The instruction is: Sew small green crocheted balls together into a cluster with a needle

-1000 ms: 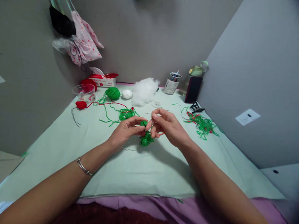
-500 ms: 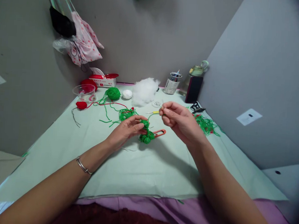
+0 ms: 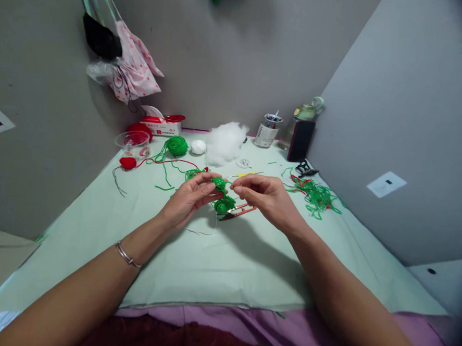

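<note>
Green crocheted piece [image 3: 223,206] in front of you, over the pale table cover [image 3: 224,277]: two rounded, bumpy lumps, one above the other, joined by a narrow part, their yarn bright and knobbly. Your left hand [image 3: 188,197] has its thumb and fingers clamped on the upper lump. The lower one hangs below your fingertips, near an orange-handled tool [image 3: 244,210]; you can't tell whether they touch. Your right hand [image 3: 266,194] has thumb and forefinger drawn together just beside the upper lump; anything between them is too small to tell.
</note>
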`<state>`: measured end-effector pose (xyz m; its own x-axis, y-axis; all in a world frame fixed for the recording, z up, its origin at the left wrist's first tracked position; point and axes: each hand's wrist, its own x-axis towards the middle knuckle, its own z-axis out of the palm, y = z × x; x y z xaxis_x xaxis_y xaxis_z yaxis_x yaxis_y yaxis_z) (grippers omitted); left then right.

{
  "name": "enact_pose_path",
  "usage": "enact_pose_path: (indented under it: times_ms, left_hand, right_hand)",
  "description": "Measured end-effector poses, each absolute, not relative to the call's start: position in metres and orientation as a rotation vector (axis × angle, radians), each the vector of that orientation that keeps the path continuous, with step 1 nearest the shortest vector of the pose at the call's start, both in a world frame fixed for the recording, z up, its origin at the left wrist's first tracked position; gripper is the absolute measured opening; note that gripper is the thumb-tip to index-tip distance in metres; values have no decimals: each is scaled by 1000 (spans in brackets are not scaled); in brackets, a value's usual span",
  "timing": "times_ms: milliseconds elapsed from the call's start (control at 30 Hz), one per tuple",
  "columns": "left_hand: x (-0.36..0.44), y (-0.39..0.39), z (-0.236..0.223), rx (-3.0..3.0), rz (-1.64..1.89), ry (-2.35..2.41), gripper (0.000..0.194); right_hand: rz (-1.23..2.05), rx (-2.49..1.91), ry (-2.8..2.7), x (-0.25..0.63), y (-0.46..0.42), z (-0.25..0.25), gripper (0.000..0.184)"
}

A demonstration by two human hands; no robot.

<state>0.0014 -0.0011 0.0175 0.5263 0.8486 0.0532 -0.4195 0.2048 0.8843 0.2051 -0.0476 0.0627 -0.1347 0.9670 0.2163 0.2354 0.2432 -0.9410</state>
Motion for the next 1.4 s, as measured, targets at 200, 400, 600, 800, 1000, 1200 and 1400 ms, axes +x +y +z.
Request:
enact_pose_path:
  times_ms: [200, 400, 600, 800, 1000, 1200, 1400]
  left_hand:
    - [1, -1, 19, 1015, 951, 482, 25]
    - [0, -1, 18, 1018, 953, 499, 24]
    - [2, -3, 20, 1100, 955, 506, 23]
    - [2, -4, 19, 1059, 941, 455, 29]
    - [4, -8, 20, 1027, 1011, 459, 28]
    - [5, -8, 22, 1074, 1052, 453, 25]
    - [6, -10, 22, 1050, 1094, 453, 23]
  right_hand:
    - [845, -1283, -1724, 202, -50, 61, 21]
    - [818, -1296, -1763, 203, -50, 60, 20]
    - [858, -1311, -1758, 202, -51, 59, 18]
    - [966, -1222, -1649, 198, -47, 55, 21]
    - [1104, -1039, -1475, 193, -38, 39, 29]
    - [863, -1068, -1533, 192, -32, 26, 28]
    - [688, -1068, -1587, 193, -33, 26, 18]
